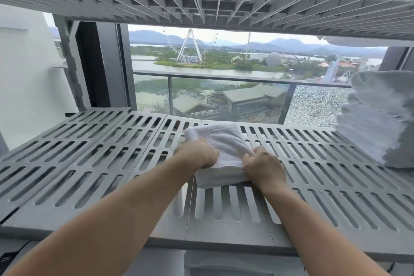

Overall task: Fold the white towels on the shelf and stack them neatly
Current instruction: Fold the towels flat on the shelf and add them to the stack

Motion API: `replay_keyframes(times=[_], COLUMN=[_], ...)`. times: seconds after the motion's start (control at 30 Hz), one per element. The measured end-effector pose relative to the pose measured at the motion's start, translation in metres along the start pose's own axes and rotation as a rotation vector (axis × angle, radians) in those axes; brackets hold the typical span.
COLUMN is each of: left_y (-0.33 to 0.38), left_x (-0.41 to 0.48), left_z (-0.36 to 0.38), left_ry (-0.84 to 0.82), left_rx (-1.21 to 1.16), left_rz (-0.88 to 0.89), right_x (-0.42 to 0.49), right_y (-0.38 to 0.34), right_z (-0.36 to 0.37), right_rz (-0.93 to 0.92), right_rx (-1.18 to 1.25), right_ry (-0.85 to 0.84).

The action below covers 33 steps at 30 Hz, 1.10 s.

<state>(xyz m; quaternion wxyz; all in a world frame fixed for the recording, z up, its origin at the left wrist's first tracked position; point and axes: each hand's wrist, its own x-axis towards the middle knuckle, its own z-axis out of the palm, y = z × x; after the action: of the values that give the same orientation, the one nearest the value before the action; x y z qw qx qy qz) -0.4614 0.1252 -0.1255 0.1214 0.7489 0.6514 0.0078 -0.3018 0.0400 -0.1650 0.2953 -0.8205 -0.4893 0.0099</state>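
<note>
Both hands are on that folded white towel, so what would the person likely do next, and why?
Probably lift the folded towel and carry it right to the towel stack. It already looks compactly folded on the slatted shelf, and the left hand and right hand grip its two sides.

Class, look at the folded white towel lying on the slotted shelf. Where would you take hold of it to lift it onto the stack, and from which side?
Grip the folded towel at its two long side edges, one hand per side, coming from the near end. It lies flat and layered, so pinching all layers at the thick near fold keeps it from opening. The left hand and right hand already sit there; the stack stands to the right.
</note>
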Motion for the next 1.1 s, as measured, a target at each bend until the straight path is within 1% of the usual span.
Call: replay_keyframes(times=[0.07, 0.13, 0.2, 0.3, 0.37, 0.4, 0.5, 0.6, 0.77, 0.87, 1.0, 1.1], left_y=[-0.001, -0.003, -0.004, -0.002, 0.003, 0.006, 0.014, 0.022, 0.052, 0.081, 0.136, 0.183], left_x=[0.006, 0.010, 0.008, 0.001, -0.002, -0.002, -0.002, -0.002, -0.016, -0.027, -0.053, -0.076], left_z=[0.002, 0.006, 0.010, 0.013, 0.013, 0.014, 0.013, 0.010, 0.008, 0.011, 0.013, 0.012], left_ry=[-0.023, -0.004, 0.040, 0.118, 0.152, 0.151, 0.135, 0.181, 0.201, 0.289, 0.493, 0.607], left_rx=[-0.080, -0.195, -0.323, -0.489, -0.517, -0.525, -0.536, -0.534, -0.618, -0.660, -0.692, -0.744], left_rz=[0.033, 0.101, 0.194, 0.338, 0.415, 0.440, 0.469, 0.472, 0.472, 0.486, 0.515, 0.515], right_x=[0.002, 0.004, 0.005, 0.009, 0.011, 0.012, 0.010, 0.007, 0.013, 0.014, 0.014, 0.016], right_y=[0.002, 0.004, 0.005, 0.009, 0.013, 0.015, 0.024, 0.031, 0.045, 0.061, 0.091, 0.121], right_z=[-0.001, -0.004, -0.007, -0.012, -0.016, -0.018, -0.020, -0.021, -0.037, -0.059, -0.103, -0.142], right_rz=[-0.008, -0.002, 0.073, 0.249, 0.294, 0.283, 0.207, 0.124, 0.020, -0.007, -0.110, -0.174], right_rx=[0.179, 0.335, 0.532, 0.814, 0.927, 0.951, 0.928, 0.848, 0.748, 0.675, 0.587, 0.548], right_ry=[-0.001, 0.012, 0.001, -0.110, -0.160, -0.152, -0.033, 0.072, 0.178, 0.251, 0.339, 0.380])
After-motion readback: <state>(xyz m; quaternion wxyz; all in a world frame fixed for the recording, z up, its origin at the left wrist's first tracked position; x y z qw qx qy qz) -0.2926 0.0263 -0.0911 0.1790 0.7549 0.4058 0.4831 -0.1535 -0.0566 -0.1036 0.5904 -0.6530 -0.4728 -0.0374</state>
